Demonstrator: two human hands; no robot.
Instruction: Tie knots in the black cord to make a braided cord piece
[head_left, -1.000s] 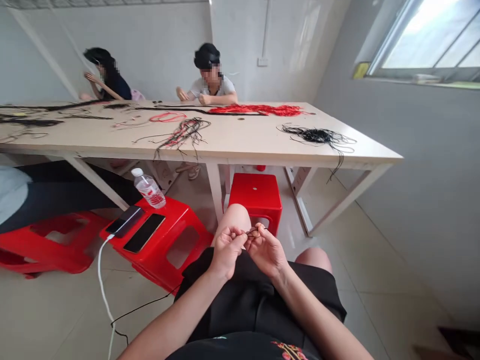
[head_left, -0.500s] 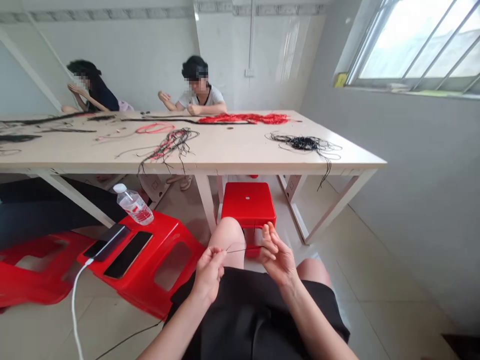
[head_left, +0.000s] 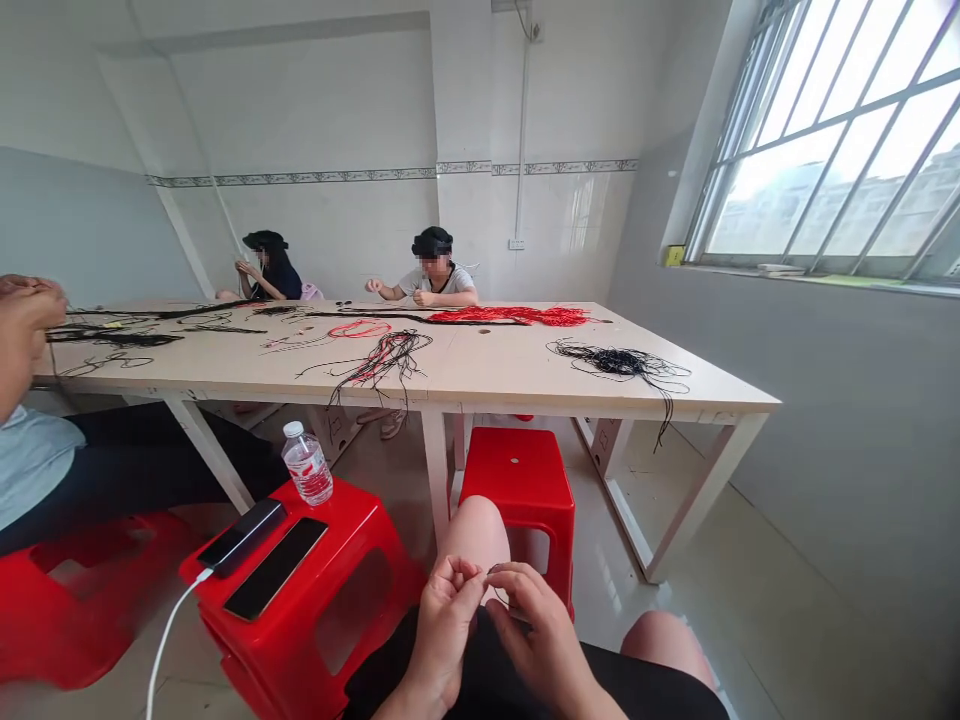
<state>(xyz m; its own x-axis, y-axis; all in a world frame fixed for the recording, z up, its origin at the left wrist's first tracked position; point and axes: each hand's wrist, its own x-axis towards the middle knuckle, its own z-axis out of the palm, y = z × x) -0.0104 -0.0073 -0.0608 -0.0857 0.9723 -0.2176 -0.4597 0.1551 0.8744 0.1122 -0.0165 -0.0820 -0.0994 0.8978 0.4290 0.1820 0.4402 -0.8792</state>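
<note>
Over my lap, my left hand point(head_left: 448, 625) is closed in a pinch, thumb against forefinger, on a thin dark cord point(head_left: 501, 597). Its fingertips nearly meet those of my right hand point(head_left: 538, 625). The right fingers are bent round the cord, which makes a small curve between thumb and forefinger. Most of the cord is hidden by the fingers. On the table point(head_left: 495, 385) ahead lie a tangled black bundle of cords point(head_left: 619, 360), a mixed black and red bundle point(head_left: 390, 358) and a long red bundle point(head_left: 510, 317).
At my left, a red stool point(head_left: 352, 515) carries a water bottle point(head_left: 307, 465), a phone point(head_left: 276, 568) and a dark device point(head_left: 244, 535) with a white cable point(head_left: 166, 615). Another red stool point(head_left: 517, 470) stands under the table. Several people sit around the table, one close at left.
My hands have come together from a wider spacing, where the cord was stretched between them. The right fingers have curled in. The view has tilted up, showing another person at left.
</note>
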